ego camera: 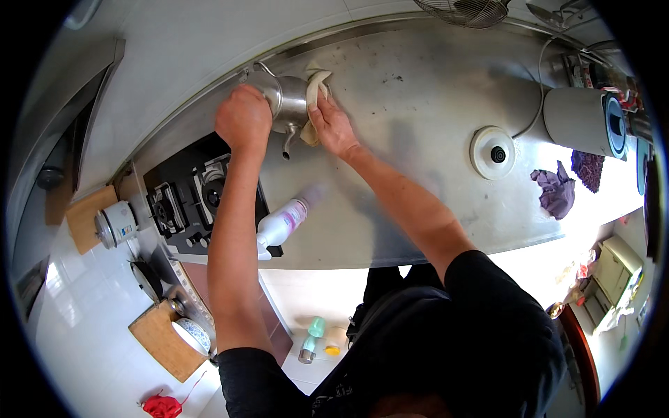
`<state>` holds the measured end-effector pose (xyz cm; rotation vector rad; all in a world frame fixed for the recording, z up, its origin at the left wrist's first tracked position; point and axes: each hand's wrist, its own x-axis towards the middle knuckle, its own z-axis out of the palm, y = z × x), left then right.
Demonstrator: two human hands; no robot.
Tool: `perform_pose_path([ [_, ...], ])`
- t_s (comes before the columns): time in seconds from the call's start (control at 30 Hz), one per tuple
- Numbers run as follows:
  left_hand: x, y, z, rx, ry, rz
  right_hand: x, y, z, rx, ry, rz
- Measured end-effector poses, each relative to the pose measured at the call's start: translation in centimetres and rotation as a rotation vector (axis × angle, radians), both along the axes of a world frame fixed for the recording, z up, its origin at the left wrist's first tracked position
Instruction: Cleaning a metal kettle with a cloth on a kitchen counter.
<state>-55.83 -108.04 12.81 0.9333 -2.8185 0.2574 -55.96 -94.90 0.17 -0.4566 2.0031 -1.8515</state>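
A metal kettle [293, 104] is tipped on its side above the far left of the stainless steel counter [418, 130], its curved spout pointing towards me. My left hand [244, 116] is a closed fist at the kettle's lid end; what its fingers grip is hidden, probably part of the handle. My right hand [333, 124] presses a cream cloth [310, 133] against the kettle's base with its fingers extended. Nearer to me, between my forearms, a white spray bottle [282, 222] with a pink label stands by the hob's edge.
A black gas hob [183, 209] lies left, partly under my left forearm. To the right are a round white kettle base [493, 152] with a cord, a grey container with a blue lid [583, 120] and a crumpled purple cloth [556, 190]. A wire strainer [465, 11] hangs at the back.
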Motion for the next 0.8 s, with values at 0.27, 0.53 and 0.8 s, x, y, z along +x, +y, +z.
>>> perform_pose_path([
  [0.27,-0.2,-0.6,-0.1,0.021,0.014,-0.093,0.3,0.1,-1.2,-0.073,0.301,-0.018],
  [0.53,0.7,-0.8,0.0,0.048,0.013,-0.092,0.1,1.1,3.6,-0.016,0.296,-0.091],
  [0.8,0.6,-0.5,0.7,0.092,-0.051,-0.158,0.9,1.3,4.1,0.032,0.188,0.242],
])
